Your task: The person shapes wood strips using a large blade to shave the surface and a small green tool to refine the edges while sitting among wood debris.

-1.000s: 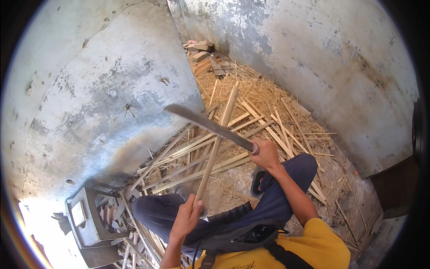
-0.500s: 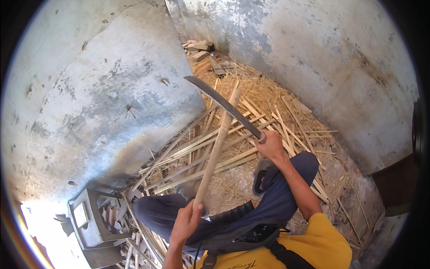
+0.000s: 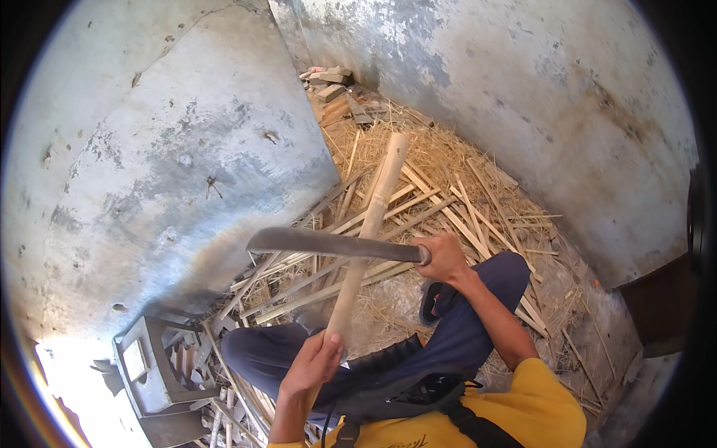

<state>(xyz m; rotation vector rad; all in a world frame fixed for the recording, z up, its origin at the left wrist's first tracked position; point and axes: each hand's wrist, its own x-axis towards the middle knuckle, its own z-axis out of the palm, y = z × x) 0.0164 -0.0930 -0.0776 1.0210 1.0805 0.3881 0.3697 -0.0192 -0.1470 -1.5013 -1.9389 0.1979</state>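
Bamboo pole (image 3: pixel 371 224) upright between the knees, blade (image 3: pixel 328 243) now swung down level across it.
Half a second ago the dark curved blade angled up; it has dropped, so a cut looks near. Left hand (image 3: pixel 314 364) wraps the pale smooth pole low; right hand (image 3: pixel 443 257) fists the handle. Split strips (image 3: pixel 448 205) litter straw.

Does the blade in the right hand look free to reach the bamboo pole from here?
Probably yes. The right hand holds the machete level across the bamboo pole, which the left hand keeps propped up. Nothing sits between blade and pole.
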